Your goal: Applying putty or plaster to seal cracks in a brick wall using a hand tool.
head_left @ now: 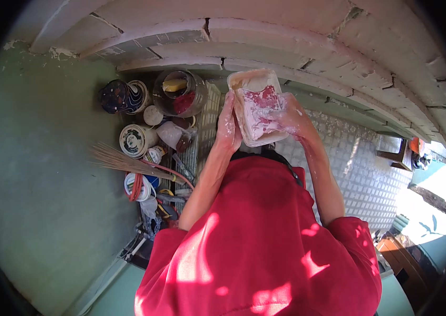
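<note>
A shallow rectangular tray (242,79) is held up in front of my chest. Inside it lies white paste smeared over a pinkish-red area; whether that red is the tray's bottom or a separate thing, I cannot tell. My left hand (228,126), spotted with white, grips the tray's left side. At the right rim is my right hand (292,117), coated in white, its digits reaching over the edge into the paste. Some of its fingers are hidden.
Along the left wall stand a transparent tub (200,95) with yellow and red things, a lidded white bucket (132,140) and several smaller containers. A stick broom (123,160) lies across them. Ledges of pale blocks (286,37) rise ahead, and patterned tiles (370,174) cover the floor at right.
</note>
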Available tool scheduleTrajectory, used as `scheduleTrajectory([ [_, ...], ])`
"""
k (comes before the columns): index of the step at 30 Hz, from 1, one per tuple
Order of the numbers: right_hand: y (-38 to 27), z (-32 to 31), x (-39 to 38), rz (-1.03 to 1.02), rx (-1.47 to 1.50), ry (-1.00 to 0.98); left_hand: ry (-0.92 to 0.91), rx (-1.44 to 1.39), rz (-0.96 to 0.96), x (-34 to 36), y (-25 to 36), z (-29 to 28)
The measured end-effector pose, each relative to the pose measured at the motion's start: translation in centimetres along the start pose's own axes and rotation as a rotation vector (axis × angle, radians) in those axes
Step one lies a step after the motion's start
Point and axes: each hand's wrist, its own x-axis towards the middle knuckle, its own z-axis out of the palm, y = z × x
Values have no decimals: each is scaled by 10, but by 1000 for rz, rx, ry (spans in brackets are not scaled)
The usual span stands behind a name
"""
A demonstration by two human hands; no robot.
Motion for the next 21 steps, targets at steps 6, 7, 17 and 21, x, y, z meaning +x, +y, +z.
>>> scheduleTrajectory([
  [6,12,34,25,95,416,43,-4,48,-59,6,34,-21],
  [7,11,37,28,108,458,56,18,96,-46,7,36,-23],
  [17,21,59,27,153,738,100,-4,146,-148,4,60,-38],
  [21,25,52,21,132,791,111,-36,182,-170,5,63,-33],
])
